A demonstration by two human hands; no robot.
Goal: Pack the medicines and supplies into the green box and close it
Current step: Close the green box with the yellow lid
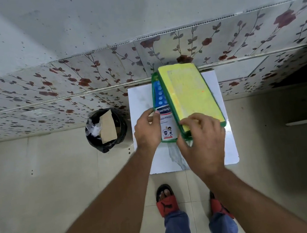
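The green box point(154, 89) stands on a small white table point(226, 146). Its lid point(188, 93), yellow on top with a green rim, is tilted over the box's right part, leaving the left part uncovered. Inside I see a blue pill strip point(159, 94) and a white-and-blue Hansaplast carton point(166, 122). My left hand point(147, 130) grips the box's left wall near the front corner. My right hand point(202, 141) holds the lid's near end, fingers on top and thumb underneath.
A black-lined waste bin point(106, 130) with a piece of cardboard in it stands on the floor left of the table. A flowered tiled wall point(69, 83) runs behind. My sandalled feet point(166, 200) are on the tiled floor below the table's near edge.
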